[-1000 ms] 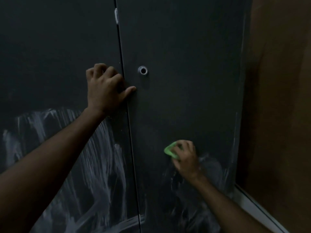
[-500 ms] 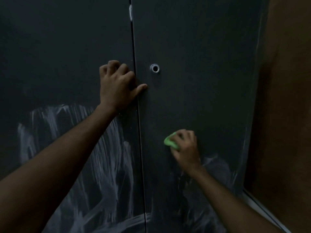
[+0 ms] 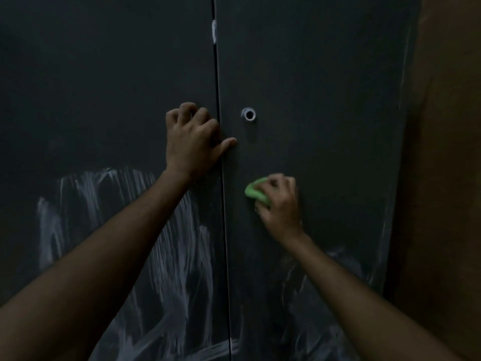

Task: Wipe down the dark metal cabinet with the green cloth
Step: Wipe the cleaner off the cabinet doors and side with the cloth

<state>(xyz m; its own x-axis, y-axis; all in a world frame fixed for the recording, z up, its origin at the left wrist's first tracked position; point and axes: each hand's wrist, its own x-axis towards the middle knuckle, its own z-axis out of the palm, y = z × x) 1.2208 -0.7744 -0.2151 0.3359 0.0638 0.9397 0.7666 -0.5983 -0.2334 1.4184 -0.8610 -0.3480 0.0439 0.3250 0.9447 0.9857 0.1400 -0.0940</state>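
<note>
Green cloth half-hidden under right hand

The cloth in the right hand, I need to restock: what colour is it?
Bright green; the cloth shows in the head view, bunched under the right hand.

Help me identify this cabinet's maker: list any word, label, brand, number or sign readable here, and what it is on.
None: no readable text anywhere.
The cabinet doors show only whitish streaks and a round keyhole.
The green cloth, gripped by the right hand, looks unmarked.
</note>
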